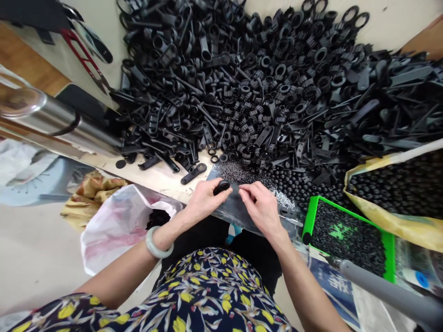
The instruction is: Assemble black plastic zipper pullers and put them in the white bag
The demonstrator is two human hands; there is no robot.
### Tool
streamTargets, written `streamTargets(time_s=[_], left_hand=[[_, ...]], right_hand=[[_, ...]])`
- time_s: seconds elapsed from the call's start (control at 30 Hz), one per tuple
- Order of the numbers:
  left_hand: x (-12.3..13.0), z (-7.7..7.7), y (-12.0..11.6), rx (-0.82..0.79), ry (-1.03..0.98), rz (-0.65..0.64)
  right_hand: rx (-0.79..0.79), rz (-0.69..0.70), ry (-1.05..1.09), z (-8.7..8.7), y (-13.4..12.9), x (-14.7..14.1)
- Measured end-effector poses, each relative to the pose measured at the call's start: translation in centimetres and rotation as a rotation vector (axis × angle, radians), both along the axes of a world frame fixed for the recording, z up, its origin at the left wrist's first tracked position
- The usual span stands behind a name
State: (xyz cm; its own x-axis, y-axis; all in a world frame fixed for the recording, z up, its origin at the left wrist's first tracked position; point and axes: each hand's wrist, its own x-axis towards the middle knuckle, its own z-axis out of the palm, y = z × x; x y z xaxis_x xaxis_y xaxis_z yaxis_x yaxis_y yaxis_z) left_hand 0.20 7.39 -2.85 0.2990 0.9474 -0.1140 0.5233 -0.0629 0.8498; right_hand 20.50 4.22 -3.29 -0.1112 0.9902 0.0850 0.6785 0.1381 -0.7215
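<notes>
My left hand (207, 200) pinches a small black plastic part (221, 186) between thumb and fingers. My right hand (263, 207) sits beside it, its thumb and forefinger drawn together close to that part. Whether those fingertips hold anything is too small to tell. Under both hands lies a clear plastic sheet (231, 214) bearing a patch of tiny dark pieces (238, 173) and a small heap of silvery pins (284, 199). Beyond them rises a large heap of black plastic strap-and-ring parts (221, 92).
A green tray of small black pieces (349, 240) and a yellow-lined bag of black beads (398, 193) stand at the right. A white plastic bag (117, 230) lies at the left, near a steel tube (58, 117). A grey pole (387, 290) crosses the lower right.
</notes>
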Motion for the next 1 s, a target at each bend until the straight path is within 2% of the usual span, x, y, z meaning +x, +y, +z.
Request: streamTargets(time_s=[0.1, 0.17, 0.33, 0.43, 0.5, 0.63, 0.8, 0.9, 1.0], left_hand=[[-1.1, 0.4, -0.6, -0.047, -0.182, -0.001], [-1.5, 0.3, -0.9, 0.06, -0.173, -0.032], [-2.2, -0.5, -1.3, 0.397, -0.062, -0.123], [-2.6, -0.5, -1.4, 0.471, -0.052, -0.174], [-2.7, -0.3, -1.5, 0.414, -0.062, -0.171], [-2.5, 0.1, -1.8, 0.193, -0.176, -0.088], [-2.1, 0.6, -1.8, 0.056, -0.268, -0.003], [-2.1, 0.6, -1.6, -0.016, -0.295, 0.027], [-2.1, 0.4, -1.4, -0.081, -0.331, 0.035]], right_hand=[[-0.198, -0.045, 0.391, -0.2, 0.1, -0.8], [-0.328, -0.064, 0.562, -0.3, 0.3, -1.5], [-0.521, -0.087, 0.75, 0.3, 0.4, -2.4], [-0.588, -0.104, 0.83, 0.6, 0.2, -2.5], [-0.616, -0.117, 0.886, 0.5, 0.0, -2.6], [-0.669, -0.15, 0.991, 0.6, -0.2, -2.9], [-0.714, -0.208, 1.077, 1.1, -0.2, -3.5], [-0.708, -0.215, 1.074, 0.9, -0.2, -3.6], [-0.628, -0.191, 1.003, 0.2, -0.3, -3.5]])
